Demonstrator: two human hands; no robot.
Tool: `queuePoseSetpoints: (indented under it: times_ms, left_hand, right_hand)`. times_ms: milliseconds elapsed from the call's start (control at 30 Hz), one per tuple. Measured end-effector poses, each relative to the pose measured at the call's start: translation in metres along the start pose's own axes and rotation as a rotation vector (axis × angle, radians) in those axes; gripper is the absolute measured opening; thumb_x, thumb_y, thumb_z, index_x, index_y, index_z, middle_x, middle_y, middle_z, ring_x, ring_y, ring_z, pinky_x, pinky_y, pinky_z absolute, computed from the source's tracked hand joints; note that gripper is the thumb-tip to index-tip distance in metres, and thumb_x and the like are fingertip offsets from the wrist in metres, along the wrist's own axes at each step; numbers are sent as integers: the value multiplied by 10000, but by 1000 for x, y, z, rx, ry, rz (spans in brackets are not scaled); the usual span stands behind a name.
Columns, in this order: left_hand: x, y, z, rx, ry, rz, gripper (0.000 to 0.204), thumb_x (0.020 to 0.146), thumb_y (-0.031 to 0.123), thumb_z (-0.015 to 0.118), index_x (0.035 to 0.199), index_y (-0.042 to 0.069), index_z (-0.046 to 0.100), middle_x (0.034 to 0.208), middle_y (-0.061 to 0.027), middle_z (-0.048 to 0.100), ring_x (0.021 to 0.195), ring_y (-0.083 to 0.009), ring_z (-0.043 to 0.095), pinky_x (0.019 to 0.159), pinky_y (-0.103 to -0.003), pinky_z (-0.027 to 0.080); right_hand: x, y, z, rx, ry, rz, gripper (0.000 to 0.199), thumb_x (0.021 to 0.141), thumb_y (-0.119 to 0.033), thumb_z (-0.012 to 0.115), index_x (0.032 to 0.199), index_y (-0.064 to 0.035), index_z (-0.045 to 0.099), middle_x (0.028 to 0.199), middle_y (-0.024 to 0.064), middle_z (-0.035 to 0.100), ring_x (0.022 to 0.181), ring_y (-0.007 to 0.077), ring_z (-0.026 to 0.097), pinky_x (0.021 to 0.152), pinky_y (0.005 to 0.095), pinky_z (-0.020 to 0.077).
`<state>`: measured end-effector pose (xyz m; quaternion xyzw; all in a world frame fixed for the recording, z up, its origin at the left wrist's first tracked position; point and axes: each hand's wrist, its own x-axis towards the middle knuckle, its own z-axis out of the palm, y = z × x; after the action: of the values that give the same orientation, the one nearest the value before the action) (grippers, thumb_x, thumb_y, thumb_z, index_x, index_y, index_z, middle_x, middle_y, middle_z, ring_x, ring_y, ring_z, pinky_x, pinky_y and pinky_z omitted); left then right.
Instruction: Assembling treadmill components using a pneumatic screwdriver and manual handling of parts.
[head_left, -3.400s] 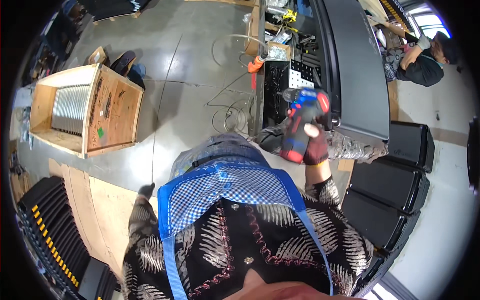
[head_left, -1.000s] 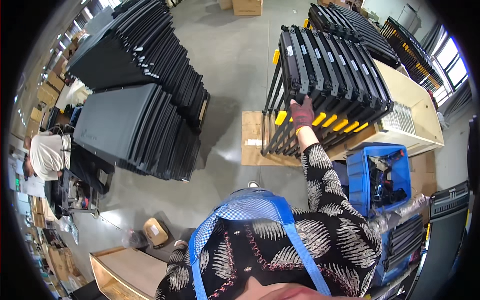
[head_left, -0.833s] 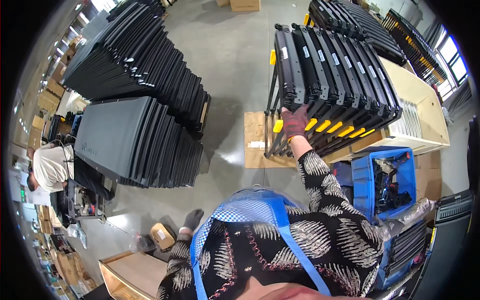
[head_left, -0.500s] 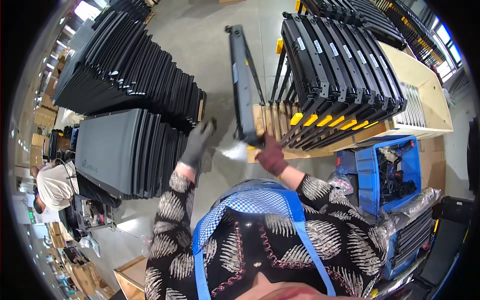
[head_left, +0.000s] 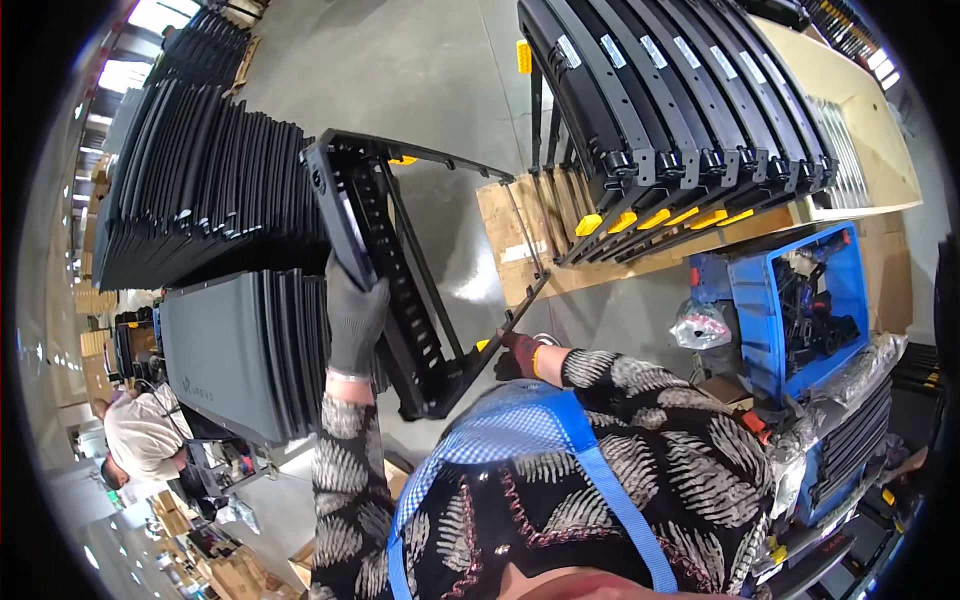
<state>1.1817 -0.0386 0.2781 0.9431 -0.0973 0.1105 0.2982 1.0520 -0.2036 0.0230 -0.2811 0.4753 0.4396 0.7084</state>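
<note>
A black metal frame [head_left: 346,222] with a slotted inside, thin side bars and yellow corner pieces is held tilted in front of me. My left hand [head_left: 357,318], in a grey glove, is closed around its thick end beam. My right hand [head_left: 520,356], in a dark red glove, is closed on a thin bar of the same frame, near a yellow piece. Its fingers are partly hidden. To the right, a row of similar black frames [head_left: 640,95] with white labels and yellow pieces stands on a wooden pallet [head_left: 508,262].
Stacked black panels [head_left: 190,190] and grey-faced panels [head_left: 215,350] stand to my left. A blue bin [head_left: 757,330] of black parts, a clear plastic bag [head_left: 700,325] and a pale wooden crate [head_left: 875,165] are at right. Another person [head_left: 145,432] bends over at far left.
The frame has moved left and nearer me, away from the row, and turned to show its inside. My left hand, free before, has taken hold of it; my right hand now grips a thin bar.
</note>
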Motion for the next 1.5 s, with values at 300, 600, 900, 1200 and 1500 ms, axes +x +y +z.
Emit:
queuePoseSetpoints:
  times_ms: [300,600,900,1200,1500]
  left_hand:
    - [-110,1,-17,529,21,-318,623,726,161,706,1230,-77,428,1129,-274,536,1060,-422,528,917,-413,428]
    - [-218,21,-46,369,101,-522,610,691,39,591,1254,-96,400,1157,-287,526,1074,-428,522,931,-433,424]
    - [-389,74,-133,312,187,-686,542,740,76,579,1247,-73,456,1188,-254,531,1091,-393,525,948,-407,426]
    - [-573,69,-182,62,328,-597,547,769,120,581,1261,-74,443,1196,-245,530,1076,-369,536,937,-398,439]
    - [-595,35,-198,-300,249,-359,555,798,164,583,1276,-75,429,1204,-236,530,1060,-345,547,926,-389,452]
  right_hand:
    - [140,49,22,321,194,-60,615,811,-395,581,1248,9,426,1164,224,549,993,392,565,905,496,429]
    - [126,78,3,-152,339,-196,766,780,-537,602,1298,-9,405,1180,202,536,1005,338,550,893,458,438]
    - [2,156,61,295,25,-307,783,746,-672,599,1190,-44,452,1024,174,571,873,287,539,830,469,464]
    - [-104,235,10,212,-793,-339,489,899,-540,471,1013,-69,536,795,97,573,788,285,573,795,458,471]
    - [-336,181,-224,301,-869,-1194,386,929,-490,446,815,-137,552,624,0,493,543,150,474,557,332,428]
